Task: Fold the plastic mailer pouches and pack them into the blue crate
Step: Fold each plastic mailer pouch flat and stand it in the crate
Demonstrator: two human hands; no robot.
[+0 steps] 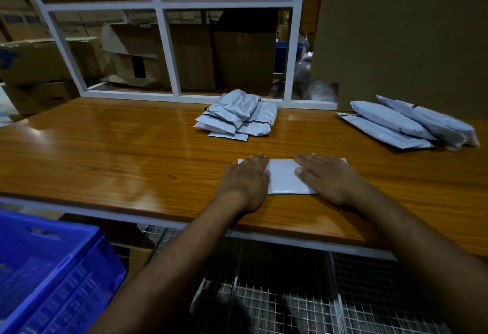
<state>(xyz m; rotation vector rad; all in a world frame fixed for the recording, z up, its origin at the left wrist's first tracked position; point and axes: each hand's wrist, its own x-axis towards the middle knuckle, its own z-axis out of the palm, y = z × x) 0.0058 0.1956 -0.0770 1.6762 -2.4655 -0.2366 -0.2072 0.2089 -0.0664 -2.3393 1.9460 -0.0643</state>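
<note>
A flat white mailer pouch point(284, 176) lies on the wooden table point(118, 148) near its front edge. My left hand point(244, 181) presses flat on the pouch's left end, fingers straight. My right hand point(328, 177) presses flat on its right end, covering that side. A heap of folded grey-white pouches point(237, 115) sits behind it at the table's back. Several longer pouches point(409, 125) lie at the far right. The blue crate point(52, 267) stands at the lower left, below the table's edge.
A white metal frame point(163, 50) stands along the table's back, with cardboard boxes point(39, 61) behind it. A brown board point(409, 29) rises at the back right. Wire mesh point(277, 294) lies under the table's front edge.
</note>
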